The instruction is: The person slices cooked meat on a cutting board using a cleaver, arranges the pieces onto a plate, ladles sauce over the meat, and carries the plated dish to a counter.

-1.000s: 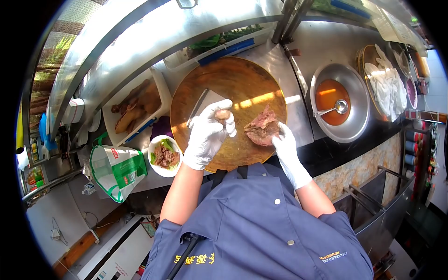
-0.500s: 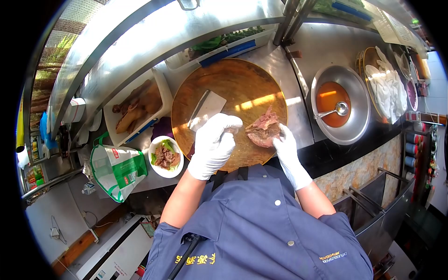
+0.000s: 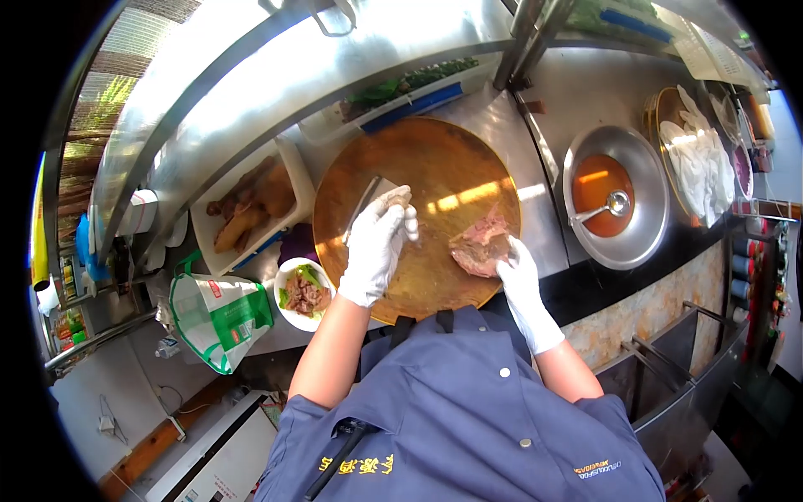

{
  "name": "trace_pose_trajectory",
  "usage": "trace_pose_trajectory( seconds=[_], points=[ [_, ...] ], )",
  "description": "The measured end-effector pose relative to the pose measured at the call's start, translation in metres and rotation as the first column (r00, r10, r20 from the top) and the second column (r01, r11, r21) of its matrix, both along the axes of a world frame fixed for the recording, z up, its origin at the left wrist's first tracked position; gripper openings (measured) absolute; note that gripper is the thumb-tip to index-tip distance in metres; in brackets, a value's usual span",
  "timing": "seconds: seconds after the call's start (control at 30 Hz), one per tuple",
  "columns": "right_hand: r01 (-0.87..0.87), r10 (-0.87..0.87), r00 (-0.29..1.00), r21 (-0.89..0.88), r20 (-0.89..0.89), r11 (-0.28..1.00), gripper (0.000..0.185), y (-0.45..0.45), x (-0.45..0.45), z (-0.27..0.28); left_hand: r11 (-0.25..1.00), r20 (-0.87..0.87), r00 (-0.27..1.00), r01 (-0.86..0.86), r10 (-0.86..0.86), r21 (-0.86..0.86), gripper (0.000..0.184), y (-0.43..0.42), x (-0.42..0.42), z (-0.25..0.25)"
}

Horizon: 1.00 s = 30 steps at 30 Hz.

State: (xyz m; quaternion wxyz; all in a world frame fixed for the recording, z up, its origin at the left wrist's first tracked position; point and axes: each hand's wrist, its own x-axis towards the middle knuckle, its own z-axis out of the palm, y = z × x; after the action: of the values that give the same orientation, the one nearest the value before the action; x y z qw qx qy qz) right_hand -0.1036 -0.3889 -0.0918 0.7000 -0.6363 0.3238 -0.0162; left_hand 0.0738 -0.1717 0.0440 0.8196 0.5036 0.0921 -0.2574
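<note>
My right hand [image 3: 522,284], in a white glove, grips the edge of a chunk of cooked meat [image 3: 478,251] on the right part of the round wooden chopping board [image 3: 435,176]. The meat looks pinkish brown and ragged on top. My left hand [image 3: 376,247], also gloved, is over the left part of the board with its fingers curled in. A small greyish bit shows at its fingertips, too small to name. Partly hidden behind that hand, a cleaver [image 3: 365,201] lies on the board.
Left of the board are a bowl of sliced meat and greens [image 3: 303,294], a white bin of cooked poultry [image 3: 251,201] and a green-white bag [image 3: 222,309]. On the right, a steel basin [image 3: 648,226] holds reddish-brown liquid and a ladle [image 3: 617,202]. An overhead shelf [image 3: 242,75] spans the back.
My left hand has turned and moved a little left and up, over the cleaver. The right hand keeps its grip on the meat. The whole view has shifted slightly.
</note>
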Motion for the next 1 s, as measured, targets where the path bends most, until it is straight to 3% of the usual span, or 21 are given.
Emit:
trace_pose_trajectory(
  seconds=[0.07, 0.1, 0.13, 0.17, 0.2, 0.23, 0.27, 0.3, 0.37, 0.4, 0.43, 0.53, 0.6, 0.67, 0.7, 0.8, 0.9, 1.0],
  points=[
    [-0.017, 0.017, 1.0, 0.015, 0.01, 1.0, 0.064, -0.002, -0.001, -0.001, 0.997, -0.023, 0.997, -0.072, 0.073, 0.038, 0.039, 0.009, 0.035, -0.027],
    [-0.004, 0.003, 0.999, -0.023, -0.033, 1.0, 0.063, -0.001, -0.003, -0.001, 0.989, 0.09, 0.996, -0.034, 0.021, 0.143, 0.039, 0.02, 0.062, -0.044],
    [-0.005, 0.003, 0.999, -0.043, -0.041, 0.999, 0.063, 0.0, -0.004, -0.001, 0.983, 0.055, 0.988, -0.149, 0.143, 0.112, 0.029, 0.016, 0.085, -0.039],
    [-0.006, 0.003, 0.999, -0.064, -0.051, 0.998, 0.063, 0.0, -0.005, -0.001, 0.997, 0.143, 0.989, -0.046, 0.037, 0.055, 0.013, 0.032, 0.122, -0.063],
    [-0.006, 0.001, 0.998, -0.086, -0.063, 0.996, 0.063, 0.0, -0.006, 0.0, 0.982, 0.143, 0.974, -0.182, 0.174, 0.046, 0.007, 0.019, 0.138, -0.04],
    [0.009, -0.011, 0.998, -0.045, -0.055, 0.999, 0.062, 0.002, -0.004, 0.006, 0.97, 0.142, 0.987, -0.038, 0.074, -0.241, 0.01, 0.044, 0.175, -0.084],
    [-0.005, 0.001, 0.999, -0.094, -0.043, 0.996, 0.062, 0.005, -0.005, 0.004, 0.958, 0.376, 0.905, 0.098, -0.198, 0.268, 0.011, 0.064, 0.198, -0.09],
    [-0.013, 0.007, 0.999, -0.147, -0.038, 0.989, 0.061, 0.006, -0.007, -0.001, 0.695, 0.423, 0.737, 0.087, -0.527, 0.714, 0.025, 0.077, 0.214, -0.095],
    [0.009, -0.015, 0.999, -0.188, -0.028, 0.982, 0.061, 0.005, -0.012, -0.006, 0.689, 0.381, 0.84, -0.013, -0.385, 0.725, 0.048, 0.049, 0.199, -0.093],
    [-0.068, 0.043, 0.989, -0.17, -0.144, 0.983, 0.064, 0.004, -0.003, 0.024, 0.919, 0.184, 0.978, -0.16, 0.099, 0.359, 0.058, 0.026, 0.177, -0.067],
    [-0.046, 0.028, 0.99, -0.129, -0.14, 0.991, 0.064, 0.005, 0.0, 0.025, 0.852, 0.285, 0.957, -0.195, 0.056, 0.486, 0.062, 0.011, 0.154, -0.052],
    [-0.005, 0.014, 0.992, 0.066, -0.127, 0.998, 0.062, 0.009, 0.011, 0.049, 0.697, 0.42, 0.806, -0.012, -0.418, 0.717, 0.044, -0.015, 0.074, -0.061],
    [-0.018, 0.021, 0.996, 0.032, -0.081, 0.999, 0.06, 0.009, 0.009, 0.034, 0.552, 0.263, 0.686, 0.24, -0.678, 0.798, 0.037, -0.037, 0.021, -0.048],
    [-0.05, 0.048, 0.996, -0.023, -0.078, 0.998, 0.062, 0.01, 0.008, 0.03, 0.487, 0.307, 0.508, 0.27, -0.805, 0.831, 0.041, -0.049, -0.017, -0.057],
    [-0.07, 0.063, 0.994, -0.075, -0.093, 0.995, 0.064, 0.012, 0.005, 0.02, 0.492, 0.302, 0.523, 0.271, -0.797, 0.827, 0.043, -0.056, -0.032, -0.061],
    [-0.173, 0.218, 0.975, -0.515, 0.028, 0.839, 0.068, 0.025, 0.002, 0.036, 0.501, 0.316, 0.62, 0.146, -0.718, 0.853, 0.046, -0.066, -0.058, -0.066],
    [-0.278, 0.316, 0.949, -0.503, -0.011, 0.819, 0.073, 0.039, 0.009, 0.067, 0.514, 0.295, 0.755, 0.065, -0.586, 0.855, 0.041, -0.063, -0.068, -0.069],
    [-0.305, 0.374, 0.927, -0.527, 0.027, 0.793, 0.072, 0.045, 0.016, 0.077, 0.729, 0.242, 0.892, 0.129, -0.381, 0.673, 0.029, -0.047, -0.065, -0.109]
  ],
)
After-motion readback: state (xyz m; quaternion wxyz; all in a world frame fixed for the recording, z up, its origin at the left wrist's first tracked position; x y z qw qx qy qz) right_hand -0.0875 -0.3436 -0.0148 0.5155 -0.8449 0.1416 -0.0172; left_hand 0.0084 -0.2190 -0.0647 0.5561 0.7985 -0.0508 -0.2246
